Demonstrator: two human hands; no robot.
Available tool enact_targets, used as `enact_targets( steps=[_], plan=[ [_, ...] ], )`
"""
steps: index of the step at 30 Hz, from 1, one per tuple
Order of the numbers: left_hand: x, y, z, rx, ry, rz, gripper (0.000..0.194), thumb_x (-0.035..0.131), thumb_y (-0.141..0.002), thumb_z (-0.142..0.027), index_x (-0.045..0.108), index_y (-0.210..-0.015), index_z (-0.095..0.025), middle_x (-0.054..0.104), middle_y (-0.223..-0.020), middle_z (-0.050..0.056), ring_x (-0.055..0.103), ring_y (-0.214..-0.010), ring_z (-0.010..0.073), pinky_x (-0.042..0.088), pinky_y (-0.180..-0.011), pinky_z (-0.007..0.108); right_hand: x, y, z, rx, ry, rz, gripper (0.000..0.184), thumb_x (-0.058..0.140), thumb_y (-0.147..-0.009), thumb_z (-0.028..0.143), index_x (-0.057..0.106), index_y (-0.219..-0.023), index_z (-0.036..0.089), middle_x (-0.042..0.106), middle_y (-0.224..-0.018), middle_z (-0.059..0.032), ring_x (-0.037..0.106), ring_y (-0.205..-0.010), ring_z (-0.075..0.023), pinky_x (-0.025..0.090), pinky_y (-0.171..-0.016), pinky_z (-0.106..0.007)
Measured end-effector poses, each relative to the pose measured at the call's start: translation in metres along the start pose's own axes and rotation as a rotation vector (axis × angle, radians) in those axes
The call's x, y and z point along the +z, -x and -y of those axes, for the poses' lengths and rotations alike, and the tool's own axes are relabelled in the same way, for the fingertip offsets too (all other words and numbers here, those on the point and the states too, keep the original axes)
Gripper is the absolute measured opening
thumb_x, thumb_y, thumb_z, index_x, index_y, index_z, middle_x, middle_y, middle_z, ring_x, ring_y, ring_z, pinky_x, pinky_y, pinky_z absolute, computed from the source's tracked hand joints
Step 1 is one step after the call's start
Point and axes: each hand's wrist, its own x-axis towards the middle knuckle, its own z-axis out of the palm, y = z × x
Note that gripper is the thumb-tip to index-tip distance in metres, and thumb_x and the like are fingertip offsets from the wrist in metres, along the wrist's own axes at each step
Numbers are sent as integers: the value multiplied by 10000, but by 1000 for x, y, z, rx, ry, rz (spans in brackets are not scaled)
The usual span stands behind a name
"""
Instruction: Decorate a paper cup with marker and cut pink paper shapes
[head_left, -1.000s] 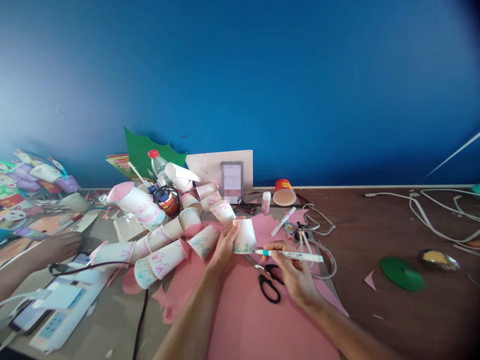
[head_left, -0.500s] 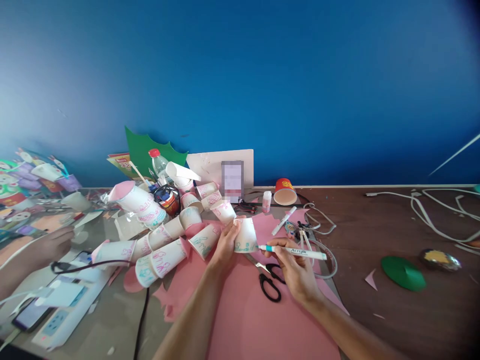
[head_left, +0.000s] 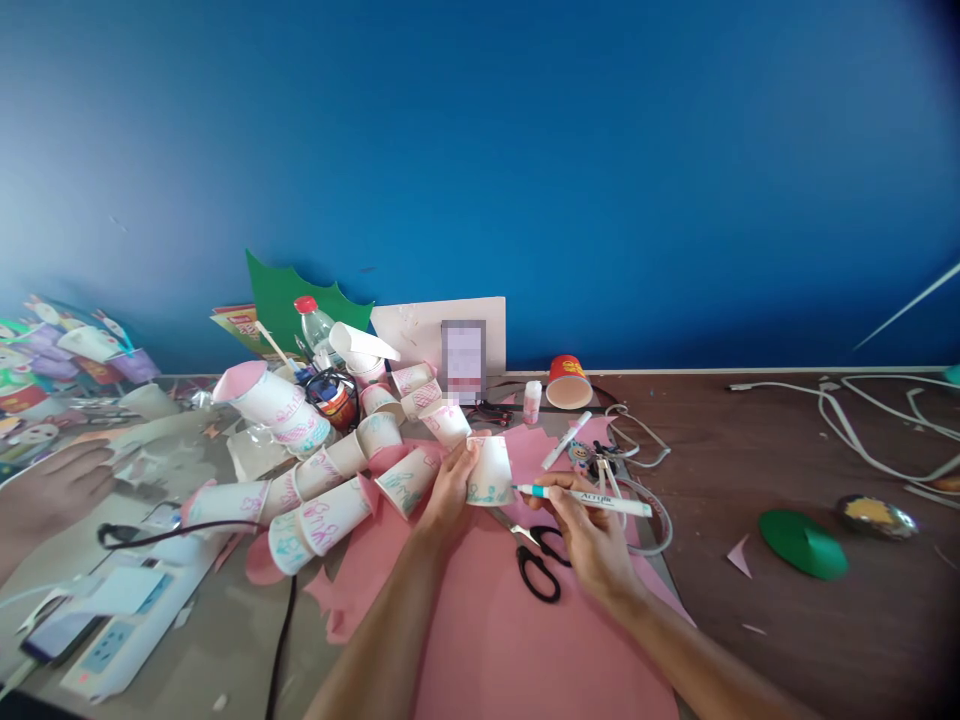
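I see a small white paper cup with teal scribbles (head_left: 489, 472) held upside down just above a large pink paper sheet (head_left: 495, 640) on the bench (head_left: 750, 600). My left hand (head_left: 450, 487) wraps its grip around the cup's left side, fingers pinching the wall. My right hand (head_left: 583, 535) has its grip pressed together on a white acrylic marker with a teal tip (head_left: 585, 497), which lies nearly level, its tip touching the cup's lower right edge.

Just below the marker, black-handled scissors (head_left: 536, 560) lie on the pink sheet. To the left of the cup, a curved chain of joined white paper cups with pink and teal drawings (head_left: 330, 470) rests on the bench. Behind the cup stand a white card panel (head_left: 420, 330) and a red paper cup lying on its side (head_left: 567, 384); a second white marker (head_left: 566, 441) lies near it. Further right are a green paper cone (head_left: 802, 543) and white cables (head_left: 862, 420). At the far left, another person's hand (head_left: 56, 485) rests on the bench beside a white power strip (head_left: 112, 630).
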Motion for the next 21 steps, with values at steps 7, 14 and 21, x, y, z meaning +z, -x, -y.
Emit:
enact_targets(
  steps=[7,14,21],
  plan=[
    [3,1,-1,20,2,-13,455,698,-734,-499,681,-1010,-138,675,-994,88,612,-868,203,460,-734,287,-2,4,0,28,0,92,240,597,-841,459,668,-826,230,644,-690,-14,592,-707,-196,469,-682,-312],
    [2,2,-2,15,-27,-2,469,675,-752,-518,673,-1038,-147,673,-1013,93,614,-890,219,474,-730,297,1,1,2,-5,58,37,265,589,-838,468,660,-801,215,634,-680,-17,577,-679,-192,463,-644,-302],
    [8,2,-5,19,10,33,468,685,-735,-525,677,-999,-139,691,-897,86,627,-832,230,479,-700,312,-4,-1,-7,-7,-70,46,180,583,-870,406,670,-866,249,637,-752,-13,594,-773,-196,462,-779,-341]
  ],
)
